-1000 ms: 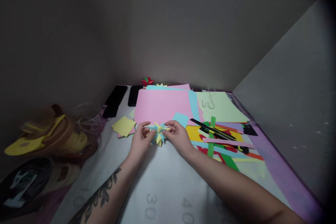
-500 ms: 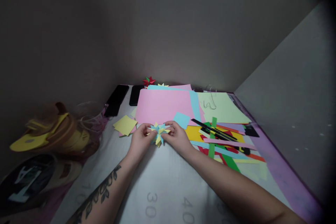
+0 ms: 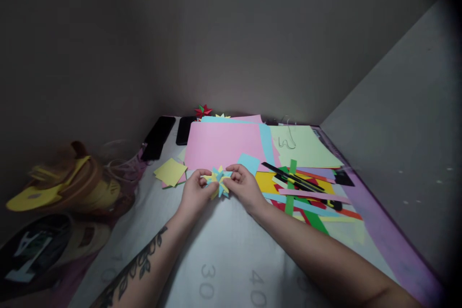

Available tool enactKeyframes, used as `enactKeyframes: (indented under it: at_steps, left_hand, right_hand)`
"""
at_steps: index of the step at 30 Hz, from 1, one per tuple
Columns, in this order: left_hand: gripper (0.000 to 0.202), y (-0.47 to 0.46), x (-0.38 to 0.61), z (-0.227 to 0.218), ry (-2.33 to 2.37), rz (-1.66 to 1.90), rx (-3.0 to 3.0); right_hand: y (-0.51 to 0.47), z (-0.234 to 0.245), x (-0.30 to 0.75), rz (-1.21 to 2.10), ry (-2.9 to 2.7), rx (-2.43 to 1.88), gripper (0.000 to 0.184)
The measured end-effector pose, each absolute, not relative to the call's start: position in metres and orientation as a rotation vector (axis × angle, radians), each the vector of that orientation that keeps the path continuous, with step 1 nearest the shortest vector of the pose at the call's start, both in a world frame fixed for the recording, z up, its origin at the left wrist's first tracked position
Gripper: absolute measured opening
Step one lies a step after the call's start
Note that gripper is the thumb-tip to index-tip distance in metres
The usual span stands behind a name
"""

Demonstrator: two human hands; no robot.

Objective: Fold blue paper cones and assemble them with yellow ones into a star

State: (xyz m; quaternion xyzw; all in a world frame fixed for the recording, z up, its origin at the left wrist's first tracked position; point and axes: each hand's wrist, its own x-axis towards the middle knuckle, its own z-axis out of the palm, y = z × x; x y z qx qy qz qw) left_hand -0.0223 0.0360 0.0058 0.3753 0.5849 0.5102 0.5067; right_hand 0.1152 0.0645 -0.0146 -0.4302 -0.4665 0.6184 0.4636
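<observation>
A blue and yellow folded paper star (image 3: 220,183) with many points is held just above the white table surface, between my two hands. My left hand (image 3: 197,192) pinches its left side, thumb in front and fingers behind. On the right side my right hand (image 3: 245,187) grips it the same way, its index finger raised along the back. Part of the star is hidden by the thumbs. Behind my right hand lies a blue paper square (image 3: 249,162). Left of my left hand rests a stack of yellow paper squares (image 3: 171,172).
Large pink sheets (image 3: 224,144) and pale green sheets (image 3: 306,147) lie at the back. Coloured strips (image 3: 314,208) and a black cutter (image 3: 292,177) cover the right. A red paper star (image 3: 203,111), dark phones (image 3: 160,130) and brown pots (image 3: 72,183) stand around.
The star has been turned in my fingers, so different blue and yellow points face me. Both hands stay in nearly the same place.
</observation>
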Motion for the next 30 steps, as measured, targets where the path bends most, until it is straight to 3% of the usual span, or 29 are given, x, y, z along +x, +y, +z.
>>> enactKeyframes:
  at_steps: [17, 26, 30]
  left_hand:
    - [0.030, 0.039, -0.034, -0.002, 1.404, 1.207, 0.894]
    - [0.047, 0.037, -0.025, 0.002, 1.327, 1.285, 0.829]
    - [0.040, 0.037, -0.025, 0.000, 1.373, 1.273, 0.872]
  right_hand:
    - [0.067, -0.018, 0.119, 1.534, -1.203, -1.124, 0.037]
    - [0.066, -0.011, 0.113, 1.595, -1.020, -1.035, 0.031]
    - [0.065, -0.012, 0.115, 1.620, -0.973, -0.989, 0.032]
